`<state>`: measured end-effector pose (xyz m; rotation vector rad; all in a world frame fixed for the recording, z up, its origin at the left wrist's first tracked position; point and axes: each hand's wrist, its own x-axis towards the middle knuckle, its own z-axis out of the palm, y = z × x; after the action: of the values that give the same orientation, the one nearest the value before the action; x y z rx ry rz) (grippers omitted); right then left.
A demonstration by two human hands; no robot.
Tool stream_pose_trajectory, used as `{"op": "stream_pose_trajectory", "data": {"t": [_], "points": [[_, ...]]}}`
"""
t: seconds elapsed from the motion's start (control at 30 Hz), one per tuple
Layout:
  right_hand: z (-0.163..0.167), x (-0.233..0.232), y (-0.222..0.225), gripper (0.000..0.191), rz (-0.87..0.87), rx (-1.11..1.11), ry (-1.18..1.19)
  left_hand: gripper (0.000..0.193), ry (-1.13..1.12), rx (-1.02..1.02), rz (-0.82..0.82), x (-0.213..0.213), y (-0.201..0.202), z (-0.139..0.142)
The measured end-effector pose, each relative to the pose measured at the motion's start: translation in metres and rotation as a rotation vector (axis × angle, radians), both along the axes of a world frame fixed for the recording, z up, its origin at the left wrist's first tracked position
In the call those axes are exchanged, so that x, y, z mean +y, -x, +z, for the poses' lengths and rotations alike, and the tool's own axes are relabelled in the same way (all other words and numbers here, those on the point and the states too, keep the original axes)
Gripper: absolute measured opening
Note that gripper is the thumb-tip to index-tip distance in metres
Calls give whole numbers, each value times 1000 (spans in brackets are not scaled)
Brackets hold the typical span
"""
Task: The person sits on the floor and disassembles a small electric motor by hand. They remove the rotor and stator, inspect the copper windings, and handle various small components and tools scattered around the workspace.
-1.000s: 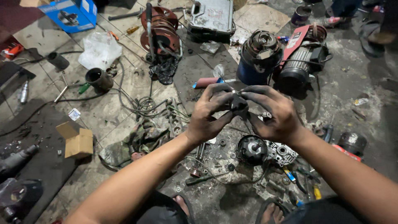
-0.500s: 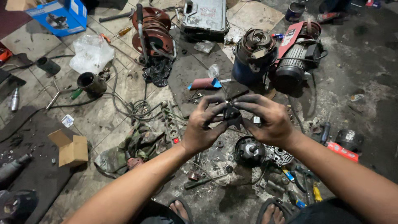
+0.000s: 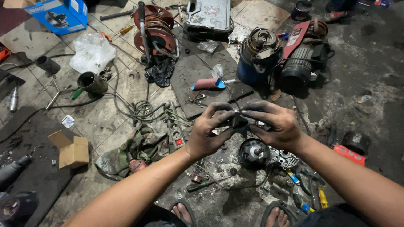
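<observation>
left hand (image 3: 206,136) and right hand (image 3: 275,126), both grimy, each grip pinching one small dark metal part (image 3: 239,122) held between them above the floor's middle, over a round black motor housing (image 3: 252,153); likely mid-inspection, needing steady fingers next.

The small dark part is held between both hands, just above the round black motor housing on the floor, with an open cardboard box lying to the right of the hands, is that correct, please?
Not quite: in the head view the cardboard box lies to the left of the hands. The rest holds: left hand and right hand hold the small dark part above the motor housing.
</observation>
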<state>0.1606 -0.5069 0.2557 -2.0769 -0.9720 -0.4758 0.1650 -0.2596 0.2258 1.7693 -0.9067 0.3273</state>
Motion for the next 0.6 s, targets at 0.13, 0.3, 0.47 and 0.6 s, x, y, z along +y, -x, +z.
{"op": "stream_pose_trajectory", "data": {"t": [0.13,0.3,0.47,0.6], "points": [[-4,0,1,41,10,7,1,56,-17,-105,-3,2,0,-3],[-5,0,4,38,21,17,-45,55,-23,-44,-18,3,1,-1],[3,1,6,36,0,10,-60,52,-20,-33,-2,1,4,9],[10,0,8,36,-9,-29,-55,49,-3,-39,-19,-1,4,16]]}}
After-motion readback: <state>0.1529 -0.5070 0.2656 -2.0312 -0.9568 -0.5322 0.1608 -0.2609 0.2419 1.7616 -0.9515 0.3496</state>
